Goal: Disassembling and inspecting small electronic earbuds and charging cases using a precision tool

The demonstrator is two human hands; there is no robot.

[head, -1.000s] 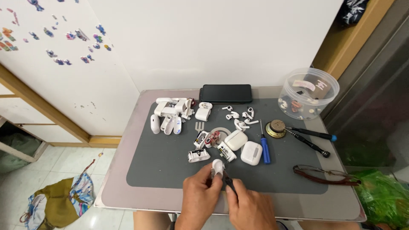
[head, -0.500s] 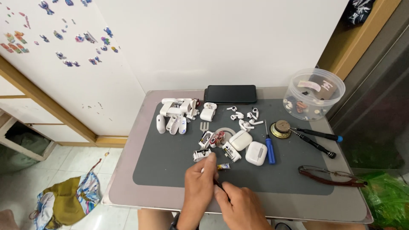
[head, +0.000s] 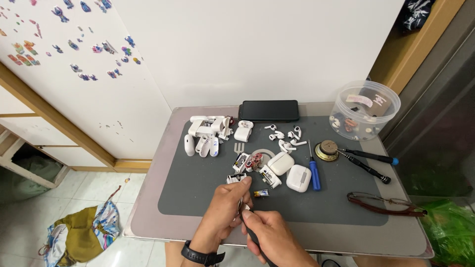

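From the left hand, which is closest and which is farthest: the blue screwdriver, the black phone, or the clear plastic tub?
Measured from the left hand in the head view:
1. Blue screwdriver, on the grey mat to the right of the hand, nearest.
2. Black phone, at the table's back edge.
3. Clear plastic tub, at the back right corner, farthest.

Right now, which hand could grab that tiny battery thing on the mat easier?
Probably the left hand: its fingertips sit just beside the small battery on the grey mat, while the right hand lies lower and already grips a dark tool handle.
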